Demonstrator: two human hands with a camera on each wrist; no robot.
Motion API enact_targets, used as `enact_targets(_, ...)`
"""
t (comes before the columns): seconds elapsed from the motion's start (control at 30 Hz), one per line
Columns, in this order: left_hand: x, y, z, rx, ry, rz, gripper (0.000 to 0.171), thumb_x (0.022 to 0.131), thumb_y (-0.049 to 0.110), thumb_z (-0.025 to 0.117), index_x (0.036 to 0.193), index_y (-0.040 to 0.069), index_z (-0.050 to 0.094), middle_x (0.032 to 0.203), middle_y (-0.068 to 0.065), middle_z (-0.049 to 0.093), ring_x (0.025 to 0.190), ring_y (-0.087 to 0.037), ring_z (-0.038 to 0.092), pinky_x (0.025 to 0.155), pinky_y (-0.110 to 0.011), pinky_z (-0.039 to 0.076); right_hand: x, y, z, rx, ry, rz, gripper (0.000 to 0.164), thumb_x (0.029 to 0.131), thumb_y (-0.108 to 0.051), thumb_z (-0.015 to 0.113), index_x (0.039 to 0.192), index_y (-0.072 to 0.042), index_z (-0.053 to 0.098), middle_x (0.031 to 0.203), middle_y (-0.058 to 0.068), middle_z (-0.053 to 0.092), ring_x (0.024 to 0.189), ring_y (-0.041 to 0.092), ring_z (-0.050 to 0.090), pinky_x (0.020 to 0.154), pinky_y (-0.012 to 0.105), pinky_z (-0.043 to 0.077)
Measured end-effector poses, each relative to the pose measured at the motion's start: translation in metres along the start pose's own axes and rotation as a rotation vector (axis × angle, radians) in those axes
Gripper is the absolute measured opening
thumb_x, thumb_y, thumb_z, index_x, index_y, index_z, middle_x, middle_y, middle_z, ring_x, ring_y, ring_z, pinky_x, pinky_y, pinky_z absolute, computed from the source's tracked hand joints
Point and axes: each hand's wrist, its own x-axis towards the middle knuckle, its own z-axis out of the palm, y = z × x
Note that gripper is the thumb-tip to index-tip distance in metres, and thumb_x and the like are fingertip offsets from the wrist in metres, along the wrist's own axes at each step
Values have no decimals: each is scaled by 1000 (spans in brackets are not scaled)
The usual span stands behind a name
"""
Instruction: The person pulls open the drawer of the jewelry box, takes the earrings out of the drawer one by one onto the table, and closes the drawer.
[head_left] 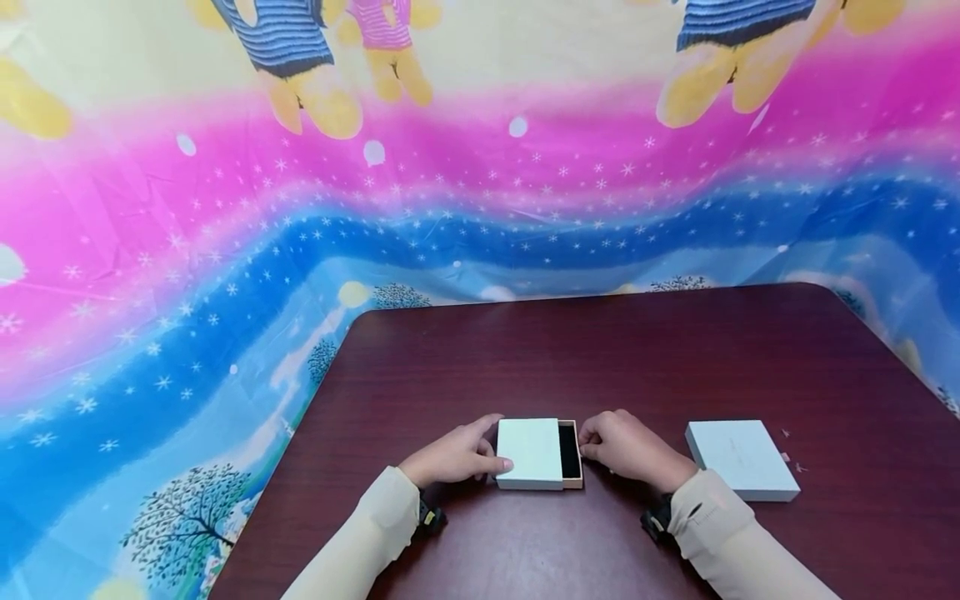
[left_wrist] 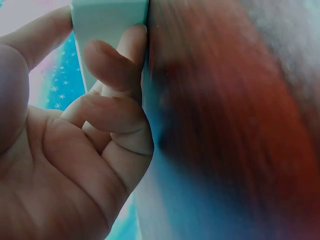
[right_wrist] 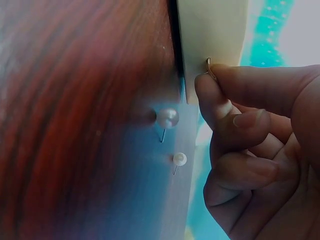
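Note:
A white slide-out box [head_left: 528,450] lies on the table, its drawer [head_left: 572,483] partly out to the right and showing a black lining. The left hand [head_left: 459,452] holds the white sleeve's left end, thumb near the front corner and a finger at the far corner. In the left wrist view, its other fingers curl beside the box [left_wrist: 110,25]. At the drawer's outer end, the right hand [head_left: 628,448] pinches a small thin loop [right_wrist: 209,64] between thumb and forefinger. Two pearl stud earrings [right_wrist: 168,119] lie near the right hand's curled fingers in the right wrist view.
A second white box [head_left: 742,460] lies to the right, close to the right forearm, with small thin items [head_left: 799,467] beside it. The dark red table [head_left: 600,358] meets a printed cloth backdrop [head_left: 450,192] at its far edge.

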Motion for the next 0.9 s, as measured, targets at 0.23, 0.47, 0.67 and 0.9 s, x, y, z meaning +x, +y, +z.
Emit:
enact_targets(0.23, 1, 2, 1, 3, -1, -10, 90, 90, 44, 68, 154, 5, 18, 67, 1, 66, 56, -15, 59, 60, -25, 47, 0, -1, -1, -13, 1, -12, 16, 85, -5, 71, 76, -18, 69, 65, -14, 57, 56, 3, 49, 57, 27, 44)
enact_targets(0.47, 2, 3, 2, 1, -3, 0, 89, 90, 43, 68, 153, 4, 19, 67, 2, 66, 57, -15, 60, 63, -25, 47, 0, -2, -1, -6, -3, -7, 16, 85, -6, 71, 76, -18, 69, 66, -14, 57, 57, 4, 49, 57, 27, 44)
enact_targets(0.67, 3, 3, 2, 4, -6, 12, 89, 91, 42, 68, 154, 3, 19, 67, 3, 66, 57, -14, 59, 60, -25, 47, 0, -4, -1, 0, -4, 10, 15, 85, -6, 71, 77, -18, 69, 68, -13, 58, 58, 4, 50, 58, 27, 45)
enact_targets(0.9, 5, 5, 2, -6, -12, 20, 89, 91, 42, 68, 153, 3, 18, 66, 3, 65, 56, -14, 59, 63, -25, 48, 1, -4, -2, -1, -4, 16, 12, 85, -7, 71, 79, -17, 70, 69, -12, 60, 56, 3, 51, 58, 27, 45)
